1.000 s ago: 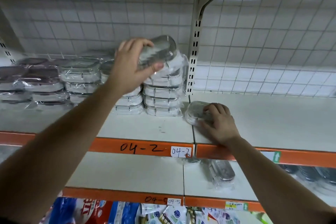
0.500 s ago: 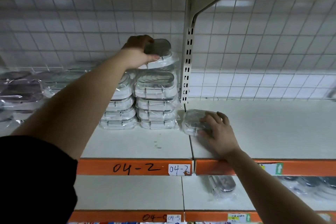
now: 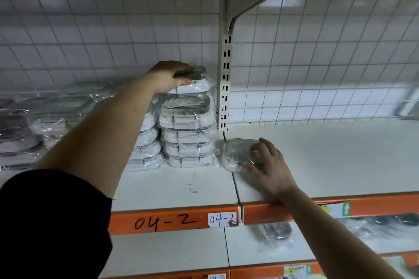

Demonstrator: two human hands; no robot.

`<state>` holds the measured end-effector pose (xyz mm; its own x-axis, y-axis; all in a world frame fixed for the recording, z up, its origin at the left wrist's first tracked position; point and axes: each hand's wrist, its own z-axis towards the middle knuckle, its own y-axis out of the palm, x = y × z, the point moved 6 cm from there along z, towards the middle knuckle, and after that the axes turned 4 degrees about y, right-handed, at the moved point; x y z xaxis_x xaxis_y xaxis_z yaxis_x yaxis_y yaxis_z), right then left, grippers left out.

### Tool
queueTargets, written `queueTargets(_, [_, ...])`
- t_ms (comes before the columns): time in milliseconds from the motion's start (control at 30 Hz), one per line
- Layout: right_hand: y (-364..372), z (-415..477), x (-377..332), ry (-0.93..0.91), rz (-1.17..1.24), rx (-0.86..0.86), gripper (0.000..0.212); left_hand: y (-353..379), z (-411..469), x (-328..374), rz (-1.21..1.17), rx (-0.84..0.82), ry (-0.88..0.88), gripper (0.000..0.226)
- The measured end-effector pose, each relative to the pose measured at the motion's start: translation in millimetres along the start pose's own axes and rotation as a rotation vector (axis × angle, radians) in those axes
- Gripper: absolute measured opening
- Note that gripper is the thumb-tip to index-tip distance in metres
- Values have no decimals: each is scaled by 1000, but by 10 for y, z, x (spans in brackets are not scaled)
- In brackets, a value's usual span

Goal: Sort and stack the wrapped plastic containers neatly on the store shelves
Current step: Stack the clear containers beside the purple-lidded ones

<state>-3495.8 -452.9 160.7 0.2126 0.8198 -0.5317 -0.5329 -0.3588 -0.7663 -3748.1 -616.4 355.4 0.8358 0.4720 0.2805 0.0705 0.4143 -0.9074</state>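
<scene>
— Starting nearest: how is the loose container (image 3: pixel 240 154) by the right hand (image 3: pixel 269 165) to be handled?

— It is lain flat on the shelf (image 3: pixel 328 156), just right of the upright post (image 3: pixel 224 88). The fingers are spread over its lid and front edge; whether it is gripped or only steadied cannot be told. It should be kept pinned so the slick wrap is not slid about.

— And farther back?

— A wrapped container (image 3: pixel 192 72) is held in the left hand (image 3: pixel 167 77), fingers closed around it, at the top of the stack (image 3: pixel 188 131) beside the post. It should be lowered level and squared with the lids beneath, then released only once seated; the pile is tall, and a tilted piece would likely be shed.
</scene>
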Motion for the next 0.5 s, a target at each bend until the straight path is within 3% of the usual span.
queueTargets(300, [1, 18, 47, 13, -57, -28, 59, 72, -114, 14, 26, 181, 105, 41])
queueTargets(500, [-70, -11, -1, 11, -64, 22, 43, 41, -354, 203, 196, 231, 25, 40])
